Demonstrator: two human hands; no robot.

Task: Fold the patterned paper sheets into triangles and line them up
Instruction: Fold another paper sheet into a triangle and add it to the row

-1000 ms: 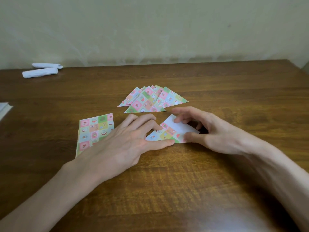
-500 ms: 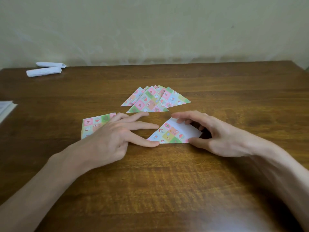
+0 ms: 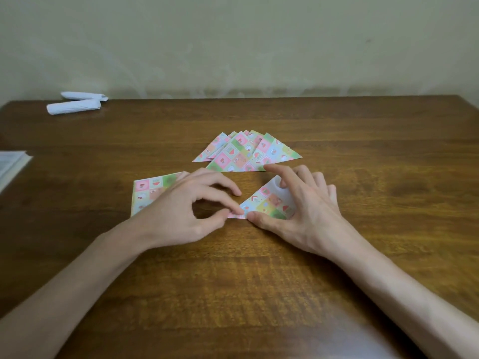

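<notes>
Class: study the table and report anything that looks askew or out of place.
The finished triangles, midway across the table, overlap in a fan, not a tidy line. Nothing looks torn or spilled.

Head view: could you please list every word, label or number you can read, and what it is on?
No text can be read.
Folded triangles, half-folded sheet, flat sheets: only small pictures in coloured squares, no legible words.
Pages at the left edge: any print is too blurred to read.
White paper rolls: no marks visible.
</notes>
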